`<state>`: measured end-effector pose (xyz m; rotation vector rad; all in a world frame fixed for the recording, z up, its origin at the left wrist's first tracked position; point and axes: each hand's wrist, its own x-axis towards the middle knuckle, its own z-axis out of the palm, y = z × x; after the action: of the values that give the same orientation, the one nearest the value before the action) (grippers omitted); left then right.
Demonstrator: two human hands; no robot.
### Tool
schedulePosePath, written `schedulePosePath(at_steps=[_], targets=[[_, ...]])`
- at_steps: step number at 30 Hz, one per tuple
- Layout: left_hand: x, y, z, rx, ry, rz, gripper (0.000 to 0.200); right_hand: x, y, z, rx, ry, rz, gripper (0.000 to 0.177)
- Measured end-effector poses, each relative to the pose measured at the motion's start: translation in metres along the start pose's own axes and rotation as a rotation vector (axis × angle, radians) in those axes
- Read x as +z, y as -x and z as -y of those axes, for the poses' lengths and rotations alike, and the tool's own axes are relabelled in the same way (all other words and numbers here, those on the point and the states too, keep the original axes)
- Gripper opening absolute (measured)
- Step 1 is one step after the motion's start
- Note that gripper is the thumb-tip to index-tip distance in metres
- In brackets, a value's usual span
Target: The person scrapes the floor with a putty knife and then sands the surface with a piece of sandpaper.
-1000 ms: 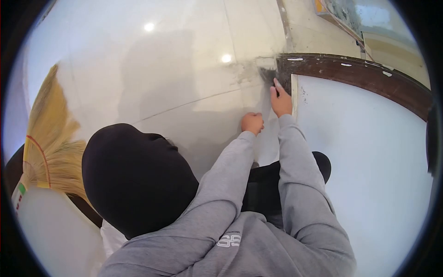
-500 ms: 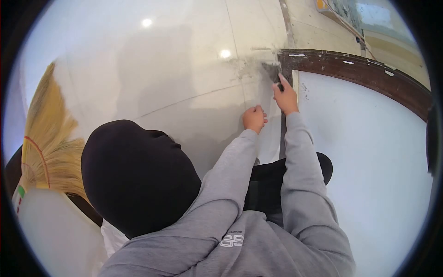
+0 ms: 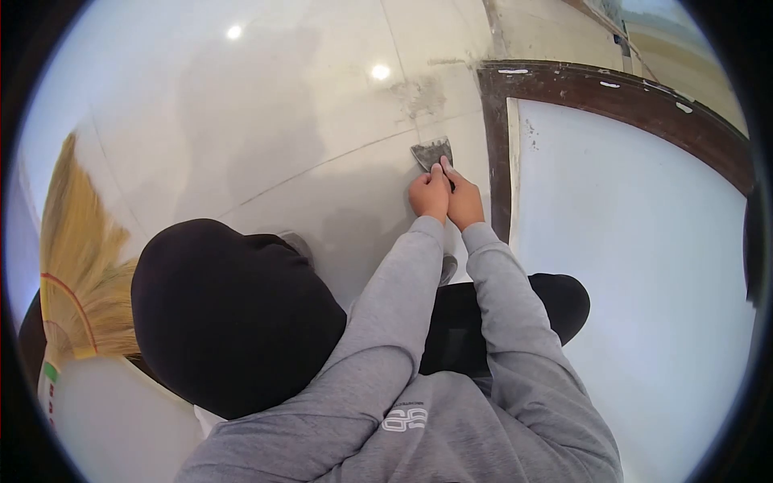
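A scraper with a wide dark blade, smeared with grey residue, is held over the glossy pale tile floor. My right hand is closed around its handle, which the fingers mostly hide. Right beside it, my left hand is closed, with its fingertips on the base of the blade; whether it also holds something small is hidden. A grey dusty smudge marks the tiles just beyond the blade.
A dark brown frame with white spots borders a white panel on the right. My bent knees in black trousers are close below. A straw broom stands at the left.
The scraper has come back from the frame's corner, toward me and left, in my right hand. My left hand has moved up slightly to meet it. The view has shifted a little.
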<state>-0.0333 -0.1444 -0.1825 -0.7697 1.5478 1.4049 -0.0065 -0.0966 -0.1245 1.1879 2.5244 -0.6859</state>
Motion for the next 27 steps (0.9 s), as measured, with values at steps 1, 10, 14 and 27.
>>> schedulePosePath(at_steps=[1,10,14,27], targets=[[-0.002,0.001,-0.005,-0.009,-0.023,0.003,0.045,-0.001,-0.005,0.006,-0.006,0.005,0.0,0.041],[0.002,-0.024,-0.027,-0.023,0.113,0.053,0.045,-0.004,-0.019,0.016,0.05,0.012,0.069,0.041],[-0.004,-0.023,-0.017,-0.118,0.052,0.098,0.046,0.009,-0.003,0.005,0.094,-0.053,0.017,0.048],[0.001,-0.015,-0.022,0.057,-0.292,-0.032,0.042,0.021,-0.05,-0.041,0.772,-1.243,0.401,0.043]])
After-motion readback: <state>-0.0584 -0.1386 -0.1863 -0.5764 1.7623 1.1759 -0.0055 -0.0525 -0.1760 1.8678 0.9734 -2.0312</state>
